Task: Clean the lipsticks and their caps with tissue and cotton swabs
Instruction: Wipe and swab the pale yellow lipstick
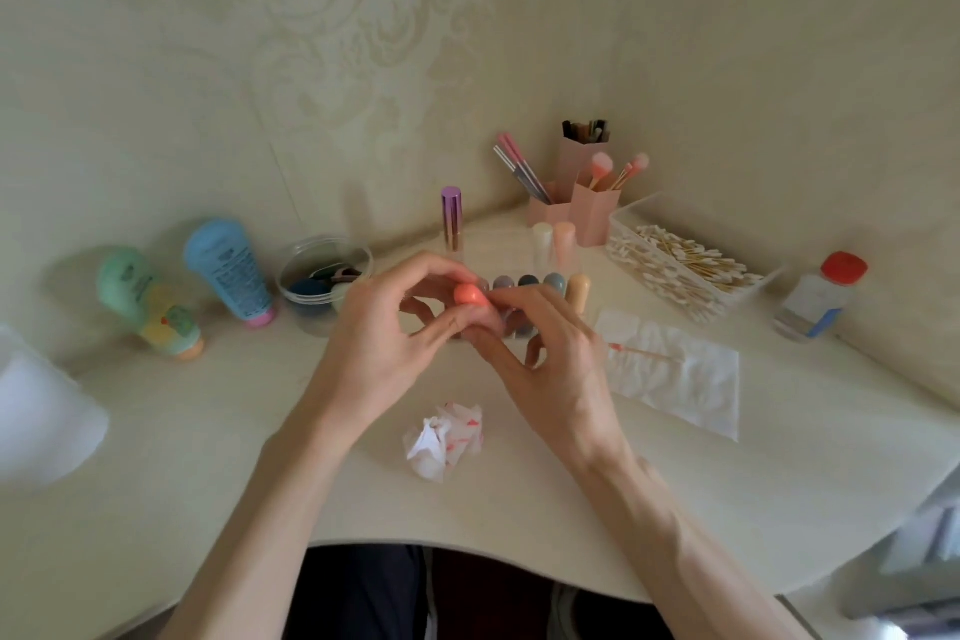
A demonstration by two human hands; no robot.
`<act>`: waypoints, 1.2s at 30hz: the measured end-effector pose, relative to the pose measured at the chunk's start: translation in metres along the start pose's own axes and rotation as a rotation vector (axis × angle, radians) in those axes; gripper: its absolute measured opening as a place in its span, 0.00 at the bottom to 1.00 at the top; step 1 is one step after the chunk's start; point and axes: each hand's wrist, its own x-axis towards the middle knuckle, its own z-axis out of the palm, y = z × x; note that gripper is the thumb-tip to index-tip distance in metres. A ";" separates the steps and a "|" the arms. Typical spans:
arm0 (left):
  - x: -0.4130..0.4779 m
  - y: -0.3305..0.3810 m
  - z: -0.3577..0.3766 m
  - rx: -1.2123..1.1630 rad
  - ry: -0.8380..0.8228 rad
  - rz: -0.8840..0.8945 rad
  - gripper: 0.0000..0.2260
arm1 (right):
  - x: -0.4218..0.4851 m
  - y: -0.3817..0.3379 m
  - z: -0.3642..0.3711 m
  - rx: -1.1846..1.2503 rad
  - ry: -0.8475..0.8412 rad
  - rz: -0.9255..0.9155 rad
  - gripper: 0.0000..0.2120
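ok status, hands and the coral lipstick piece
Left hand and right hand both pinching the coral rounded lipstick piece above the cream table. Crumpled pink-stained white tissue lies below, not in the way.

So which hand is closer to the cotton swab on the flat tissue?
Right. The right hand is beside the cotton swab; the left hand is farther, past the right hand.

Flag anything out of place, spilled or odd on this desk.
Nothing looks spilled or broken. A crumpled tissue smeared red lies loose on the desk, and a pink-tipped cotton swab lies on the flat tissue. The left hand holds a coral lipstick.
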 end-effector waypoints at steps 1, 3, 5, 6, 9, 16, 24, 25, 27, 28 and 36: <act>-0.001 -0.001 0.000 -0.034 0.002 -0.032 0.09 | -0.001 0.000 0.001 0.005 -0.019 -0.006 0.14; -0.004 -0.003 0.001 -0.092 0.022 -0.089 0.09 | -0.001 0.000 0.001 0.007 -0.052 0.002 0.14; -0.007 -0.005 0.004 -0.143 0.080 -0.135 0.09 | 0.000 0.000 0.001 0.000 -0.066 0.003 0.13; -0.010 -0.006 0.005 -0.174 0.117 -0.156 0.09 | 0.000 0.000 0.000 -0.020 -0.065 -0.003 0.13; -0.020 -0.008 0.013 -0.281 0.228 -0.222 0.10 | 0.000 -0.003 0.001 -0.103 -0.058 -0.043 0.11; -0.046 -0.014 0.026 -0.382 0.416 -0.325 0.10 | -0.005 -0.008 0.006 -0.036 -0.135 -0.088 0.12; -0.058 -0.015 0.033 -0.436 0.557 -0.363 0.08 | -0.008 -0.017 0.008 -0.060 -0.143 -0.060 0.13; -0.059 -0.016 0.032 -0.449 0.596 -0.365 0.08 | -0.008 -0.016 0.007 -0.064 -0.153 -0.040 0.12; -0.060 -0.024 0.021 -0.400 0.674 -0.346 0.08 | -0.006 -0.010 0.002 -0.045 -0.160 0.018 0.11; -0.060 -0.030 0.012 -0.327 0.664 -0.327 0.07 | -0.006 -0.006 -0.001 -0.032 -0.161 0.040 0.11; -0.064 -0.058 -0.009 0.184 0.278 -0.314 0.11 | -0.002 -0.009 -0.002 -0.019 -0.152 0.065 0.11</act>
